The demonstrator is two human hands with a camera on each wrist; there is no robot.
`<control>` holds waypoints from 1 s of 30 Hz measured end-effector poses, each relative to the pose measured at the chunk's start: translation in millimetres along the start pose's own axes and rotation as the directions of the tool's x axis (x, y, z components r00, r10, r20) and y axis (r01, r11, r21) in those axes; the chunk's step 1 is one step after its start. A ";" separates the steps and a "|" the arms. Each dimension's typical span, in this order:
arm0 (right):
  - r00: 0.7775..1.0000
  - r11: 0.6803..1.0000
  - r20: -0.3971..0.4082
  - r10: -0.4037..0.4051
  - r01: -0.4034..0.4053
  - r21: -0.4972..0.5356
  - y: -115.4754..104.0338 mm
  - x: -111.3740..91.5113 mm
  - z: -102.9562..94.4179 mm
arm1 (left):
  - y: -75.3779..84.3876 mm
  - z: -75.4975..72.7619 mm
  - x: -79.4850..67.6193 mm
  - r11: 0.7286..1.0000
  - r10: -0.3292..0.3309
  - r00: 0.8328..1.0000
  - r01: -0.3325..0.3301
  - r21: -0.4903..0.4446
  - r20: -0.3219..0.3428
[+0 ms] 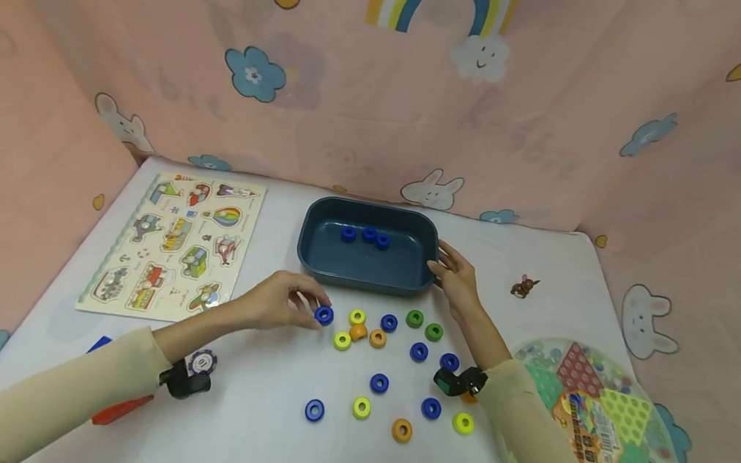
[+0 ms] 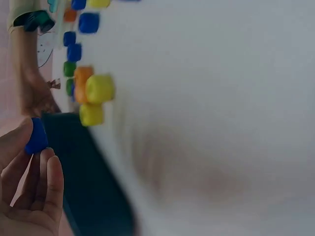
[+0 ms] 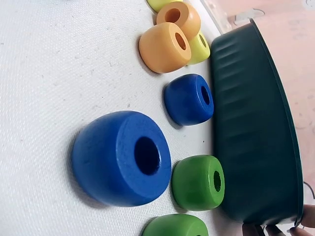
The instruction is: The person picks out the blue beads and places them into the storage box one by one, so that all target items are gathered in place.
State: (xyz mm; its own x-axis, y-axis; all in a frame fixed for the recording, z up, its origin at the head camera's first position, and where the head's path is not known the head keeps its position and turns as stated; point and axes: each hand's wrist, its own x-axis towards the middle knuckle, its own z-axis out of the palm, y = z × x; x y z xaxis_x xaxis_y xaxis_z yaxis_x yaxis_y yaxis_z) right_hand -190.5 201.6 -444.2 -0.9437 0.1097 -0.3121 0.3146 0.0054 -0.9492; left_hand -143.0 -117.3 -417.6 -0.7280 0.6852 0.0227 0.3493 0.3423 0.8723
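My left hand pinches a blue bead between thumb and fingertips, just in front of the tray's near left corner. In the left wrist view the same blue bead shows at the fingertips. My right hand grips the right end of a dark teal tray, thumb at the rim. Three blue beads lie inside the tray. On the table before it are scattered blue, yellow, orange and green beads, among them a green bead and an orange bead.
A picture puzzle board lies at the left. To the right are a small brown animal figure and a round game board, partly under the right sleeve. A poker chip and a red piece sit by the left forearm.
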 end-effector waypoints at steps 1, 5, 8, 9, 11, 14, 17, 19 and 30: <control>1.000 1.000 0.004 -0.001 0.001 0.002 0.0 0.2 0.3 | 4.1 -6.0 7.9 1.000 0.018 1.000 -0.018 0.012 0.000; 1.000 1.000 0.008 -0.007 0.007 0.006 0.2 0.5 0.4 | 19.0 -24.8 47.6 0.995 0.061 0.998 -0.059 0.082 -0.015; 1.000 1.000 0.008 -0.008 0.008 0.009 0.7 -0.1 0.3 | 26.0 -31.2 83.6 0.991 0.048 0.998 -0.045 0.127 -0.026; 1.000 1.000 0.008 -0.006 0.006 0.008 1.0 -0.3 0.4 | 27.2 -31.8 96.1 0.990 0.041 0.999 -0.037 0.137 -0.026; 1.000 1.000 0.003 -0.002 0.002 0.007 1.9 -0.4 1.1 | 26.9 -30.7 121.9 0.986 0.031 0.999 -0.027 0.164 -0.021; 1.000 1.000 -0.007 0.000 0.000 -0.001 3.4 0.6 1.6 | 20.8 -25.0 158.6 0.982 0.009 1.000 -0.007 0.188 -0.008; 1.000 1.000 -0.017 -0.002 0.002 -0.028 3.8 1.2 1.7 | 9.9 -17.0 188.6 0.975 -0.015 1.000 0.013 0.224 0.007; 1.000 1.000 -0.015 -0.006 0.005 -0.030 3.3 1.2 2.2 | -0.6 -11.8 204.1 0.969 0.003 1.000 -0.007 0.247 0.017; 1.000 1.000 -0.010 -0.003 0.003 -0.026 0.1 -0.7 1.8 | 4.2 -7.1 194.1 0.951 -0.023 1.000 0.020 0.310 0.006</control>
State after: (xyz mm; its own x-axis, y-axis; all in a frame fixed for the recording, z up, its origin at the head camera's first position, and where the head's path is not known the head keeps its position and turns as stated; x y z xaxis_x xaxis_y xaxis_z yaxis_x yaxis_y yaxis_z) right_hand -190.0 199.8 -444.1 -0.9435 0.1199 -0.3090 0.3147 0.0314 -0.9487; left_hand -287.0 12.5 -406.1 -0.7323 0.6810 -0.0006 0.5001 0.5384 0.6783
